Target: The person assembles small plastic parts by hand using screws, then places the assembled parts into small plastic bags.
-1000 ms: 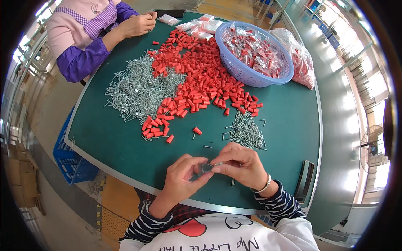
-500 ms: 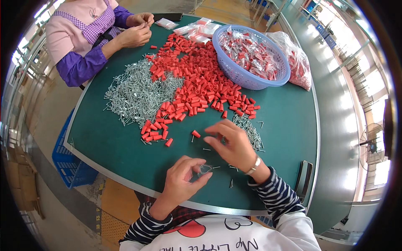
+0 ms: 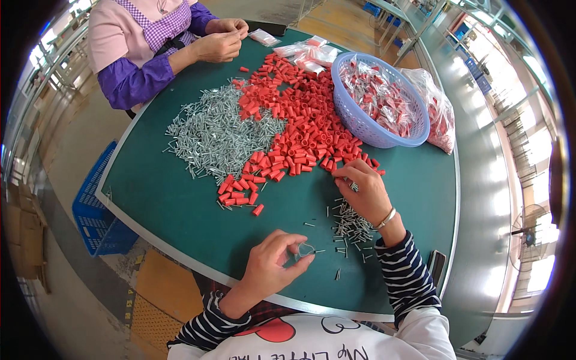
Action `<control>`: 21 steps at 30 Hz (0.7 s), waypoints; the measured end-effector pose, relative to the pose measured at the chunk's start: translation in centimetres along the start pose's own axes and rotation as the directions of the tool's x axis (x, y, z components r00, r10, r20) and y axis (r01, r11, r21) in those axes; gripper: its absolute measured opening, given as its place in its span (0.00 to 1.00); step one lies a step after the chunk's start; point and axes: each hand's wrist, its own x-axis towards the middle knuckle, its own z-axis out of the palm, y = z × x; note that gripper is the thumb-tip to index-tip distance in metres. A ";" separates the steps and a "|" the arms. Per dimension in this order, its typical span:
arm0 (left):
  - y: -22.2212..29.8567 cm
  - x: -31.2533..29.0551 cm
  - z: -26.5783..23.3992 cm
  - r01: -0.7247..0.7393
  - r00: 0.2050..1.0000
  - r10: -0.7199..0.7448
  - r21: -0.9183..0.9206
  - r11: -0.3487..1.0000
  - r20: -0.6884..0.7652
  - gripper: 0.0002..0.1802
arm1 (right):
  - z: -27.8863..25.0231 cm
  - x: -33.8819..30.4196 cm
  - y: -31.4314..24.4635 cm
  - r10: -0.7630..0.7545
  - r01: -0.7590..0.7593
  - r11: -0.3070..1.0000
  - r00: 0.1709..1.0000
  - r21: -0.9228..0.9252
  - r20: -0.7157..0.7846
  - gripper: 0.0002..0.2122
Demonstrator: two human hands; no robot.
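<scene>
My left hand (image 3: 273,261) is closed in a pinch near the front edge of the table, gripping a small clear plastic bag (image 3: 304,251). Beside the bag's mouth lies a screw (image 3: 320,251). My right hand (image 3: 367,195) reaches to the front edge of a heap of red tapered plastic caps (image 3: 300,135). Its thumb and fingertips come together there; what they hold, if anything, is hidden among the caps. Under and in front of that hand is a small pile of screws (image 3: 351,227). A big heap of silvery screws (image 3: 219,132) adjoins the caps on the left.
A lilac basket (image 3: 375,135) full of filled clear bags stands at the back right, against a large bag of red pieces (image 3: 443,120). Flat plastic bags (image 3: 309,54) lie at the back. A co-worker's hands (image 3: 225,42) are at the far left. A phone (image 3: 437,267) rests at the right edge.
My right hand has moved away from my left, out to the caps' edge. One loose cap and a screw are gone from mid-table. My left hand still holds the bag; the view has shifted slightly.
</scene>
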 end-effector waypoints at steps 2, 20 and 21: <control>0.0 0.1 0.0 -0.016 1.000 0.016 0.003 1.000 0.004 0.20 | 0.0 0.3 0.9 -0.061 0.061 0.998 0.998 -0.020 0.028 0.08; -0.4 0.0 0.3 -0.043 0.997 0.045 0.041 0.998 -0.060 0.21 | -1.0 -0.4 -2.2 -0.160 0.102 0.969 0.954 0.225 0.255 0.06; -0.1 0.0 0.2 -0.027 0.998 0.030 0.051 0.998 -0.046 0.21 | -1.5 -1.3 -4.2 -0.061 -0.067 0.915 0.952 0.398 0.300 0.07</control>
